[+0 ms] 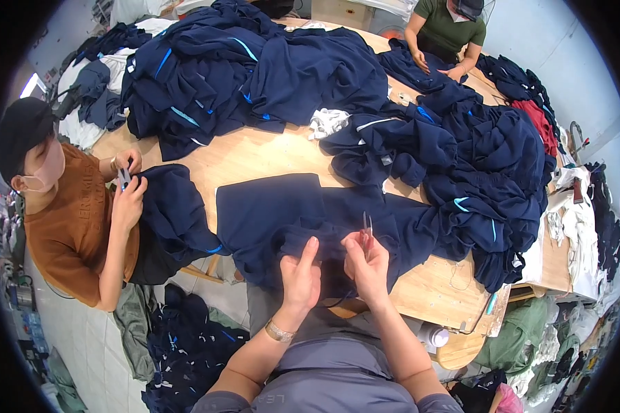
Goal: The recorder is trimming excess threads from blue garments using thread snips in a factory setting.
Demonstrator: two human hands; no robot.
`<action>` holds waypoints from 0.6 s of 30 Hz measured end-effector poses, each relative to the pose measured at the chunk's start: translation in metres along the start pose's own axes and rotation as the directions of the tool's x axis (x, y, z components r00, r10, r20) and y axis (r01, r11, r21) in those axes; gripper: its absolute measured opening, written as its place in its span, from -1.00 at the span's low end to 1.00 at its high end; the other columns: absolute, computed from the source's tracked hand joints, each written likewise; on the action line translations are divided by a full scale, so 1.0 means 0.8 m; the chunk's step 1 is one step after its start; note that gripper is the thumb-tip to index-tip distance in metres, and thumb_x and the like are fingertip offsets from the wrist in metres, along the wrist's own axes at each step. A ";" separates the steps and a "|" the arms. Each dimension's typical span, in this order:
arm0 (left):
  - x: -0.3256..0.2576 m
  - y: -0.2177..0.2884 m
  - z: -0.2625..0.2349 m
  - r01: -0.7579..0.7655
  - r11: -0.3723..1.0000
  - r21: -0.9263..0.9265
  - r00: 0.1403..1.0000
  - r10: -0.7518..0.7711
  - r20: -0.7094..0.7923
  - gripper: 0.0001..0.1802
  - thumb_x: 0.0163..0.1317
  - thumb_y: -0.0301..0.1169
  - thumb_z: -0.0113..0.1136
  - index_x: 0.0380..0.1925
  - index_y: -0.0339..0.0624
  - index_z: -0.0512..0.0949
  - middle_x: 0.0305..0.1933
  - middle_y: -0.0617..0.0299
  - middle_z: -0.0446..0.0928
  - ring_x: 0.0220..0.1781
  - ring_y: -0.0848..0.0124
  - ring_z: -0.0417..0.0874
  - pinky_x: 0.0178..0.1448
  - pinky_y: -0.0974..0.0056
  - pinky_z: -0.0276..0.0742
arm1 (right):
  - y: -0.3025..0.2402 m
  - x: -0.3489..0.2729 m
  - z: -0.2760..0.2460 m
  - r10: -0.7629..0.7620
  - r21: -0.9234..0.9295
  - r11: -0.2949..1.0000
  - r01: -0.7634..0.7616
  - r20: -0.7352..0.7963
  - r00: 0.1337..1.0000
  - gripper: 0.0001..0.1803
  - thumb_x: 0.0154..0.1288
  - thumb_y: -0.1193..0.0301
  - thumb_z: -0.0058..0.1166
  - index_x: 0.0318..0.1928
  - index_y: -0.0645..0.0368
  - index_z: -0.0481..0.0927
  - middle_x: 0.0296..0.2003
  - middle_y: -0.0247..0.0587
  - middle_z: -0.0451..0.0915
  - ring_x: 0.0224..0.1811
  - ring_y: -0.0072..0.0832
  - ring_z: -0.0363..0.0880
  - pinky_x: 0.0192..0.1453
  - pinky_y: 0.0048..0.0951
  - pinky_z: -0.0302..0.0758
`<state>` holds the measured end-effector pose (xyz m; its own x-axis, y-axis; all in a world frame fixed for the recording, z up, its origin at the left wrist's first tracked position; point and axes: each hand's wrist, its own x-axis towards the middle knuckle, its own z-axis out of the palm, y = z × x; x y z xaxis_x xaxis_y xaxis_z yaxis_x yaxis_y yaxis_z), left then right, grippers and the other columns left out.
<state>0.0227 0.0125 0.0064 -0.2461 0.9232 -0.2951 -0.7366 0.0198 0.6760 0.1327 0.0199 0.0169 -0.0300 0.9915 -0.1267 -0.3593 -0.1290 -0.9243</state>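
Note:
A dark navy garment [265, 210] is spread over the near edge of the wooden table in front of me, gathered up between my hands. My left hand [301, 279] is closed on its near edge, thumb on top and fingers mostly hidden by cloth. In my right hand [368, 272] is a pair of thread snips [367, 233] with metal blades pointing away from me and a reddish handle. The right fingers are closed around the snips, close to the raised fabric. Whether that hand also pinches the cloth I cannot make out.
Big heaps of navy garments [255, 76] cover the far left of the table [255, 151] and its right side [489, 162]. A co-worker [83, 213] at left holds snips and navy cloth; another person [455, 31] handles garments at far right. A white bundle [329, 122] lies mid-table.

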 end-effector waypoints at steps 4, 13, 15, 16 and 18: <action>0.001 -0.005 -0.014 -0.003 1.000 -0.014 0.996 0.004 0.087 -0.96 0.24 -0.48 0.12 -0.40 -0.16 0.51 -0.33 0.43 0.49 -0.33 0.70 0.41 -0.27 0.51 0.33 | 0.010 0.006 0.009 -0.287 -0.229 0.932 0.280 0.000 0.958 -0.93 0.28 0.51 0.03 -0.28 0.26 0.48 -0.56 -0.58 0.40 -0.62 -0.89 0.22 -0.59 -0.80 0.11; -0.006 -0.005 -0.012 -0.094 0.995 0.015 0.984 0.091 0.151 -0.95 0.28 -0.48 0.05 -0.34 -0.17 0.50 -0.28 0.34 0.51 -0.25 0.60 0.48 -0.15 0.42 0.42 | 0.007 -0.005 0.011 -0.215 -0.371 0.889 0.267 0.176 0.961 -0.91 0.24 0.55 0.05 -0.27 0.24 0.42 -0.54 -0.48 0.45 -0.60 -0.81 0.29 -0.56 -0.71 0.23; -0.008 0.008 -0.002 -0.027 0.999 -0.031 0.985 0.032 0.167 -0.93 0.30 -0.46 0.03 -0.30 -0.18 0.49 -0.25 0.31 0.52 -0.22 0.55 0.51 -0.14 0.39 0.46 | -0.009 -0.011 0.005 0.000 -0.097 0.995 0.026 0.264 0.965 -0.94 0.27 0.55 0.00 -0.27 0.20 0.42 -0.56 -0.51 0.43 -0.60 -0.81 0.28 -0.55 -0.73 0.22; -0.008 0.012 -0.002 0.039 0.996 -0.075 0.982 -0.025 0.186 -0.91 0.31 -0.43 0.01 -0.26 -0.18 0.48 -0.22 0.27 0.54 -0.19 0.50 0.55 -0.13 0.36 0.50 | -0.011 -0.011 0.001 0.002 -0.097 0.995 0.025 0.268 0.964 -0.94 0.27 0.55 0.00 -0.27 0.20 0.42 -0.56 -0.51 0.43 -0.60 -0.81 0.28 -0.55 -0.73 0.22; -0.003 0.012 -0.007 0.105 0.988 -0.109 0.978 -0.082 0.192 -0.85 0.31 -0.42 0.01 -0.20 -0.24 0.48 -0.17 0.21 0.54 -0.12 0.39 0.58 -0.02 0.17 0.57 | -0.016 -0.009 -0.009 0.063 0.071 0.994 -0.081 0.235 0.970 -0.94 0.30 0.48 -0.01 -0.27 0.18 0.42 -0.56 -0.52 0.40 -0.55 -0.84 0.23 -0.49 -0.78 0.18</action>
<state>0.0125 0.0081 0.0099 -0.0588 0.9749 -0.2145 -0.8227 0.0744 0.5636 0.1439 0.0142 0.0270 -0.2704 0.9579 -0.0962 -0.4214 -0.2076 -0.8828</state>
